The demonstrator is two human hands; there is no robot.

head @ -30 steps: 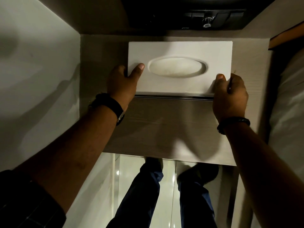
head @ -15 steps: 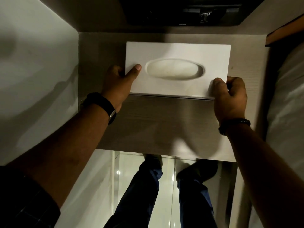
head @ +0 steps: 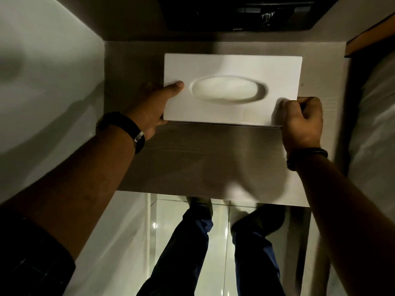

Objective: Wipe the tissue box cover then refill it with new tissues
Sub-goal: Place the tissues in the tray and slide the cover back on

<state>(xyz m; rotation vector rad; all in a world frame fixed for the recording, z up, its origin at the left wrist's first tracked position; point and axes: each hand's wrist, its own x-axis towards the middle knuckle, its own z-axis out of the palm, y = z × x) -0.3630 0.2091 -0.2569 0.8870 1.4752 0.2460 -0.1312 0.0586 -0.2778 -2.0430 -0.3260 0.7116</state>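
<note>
From the head camera I look straight down at a pale wood-grain surface (head: 213,159) that stands in a narrow corner, with a light wall (head: 47,82) on my left. The white tissue box cover (head: 233,67) lies flat on the far half of this surface, with its long side across my view. In its top there is 1 oval opening (head: 228,89), and something pale fills it; I cannot tell if it is tissue.

My left hand (head: 149,105) grips the near left corner of the cover. The thumb (head: 173,87) lies on top, close to the oval, and the other fingers are hidden at the left side. A dark watch (head: 126,129) is on this wrist.

My right hand (head: 301,122) is closed around the near right corner of the cover, the fingers curled tight against its edge. A dark bracelet (head: 307,154) is on this wrist.

Behind the cover, at the top, there is a dark device (head: 235,16) in shadow. On the right I see a white bed (head: 376,124). Below the surface edge my 2 legs in blue trousers (head: 186,248) stand on a shiny tiled floor (head: 220,242).
</note>
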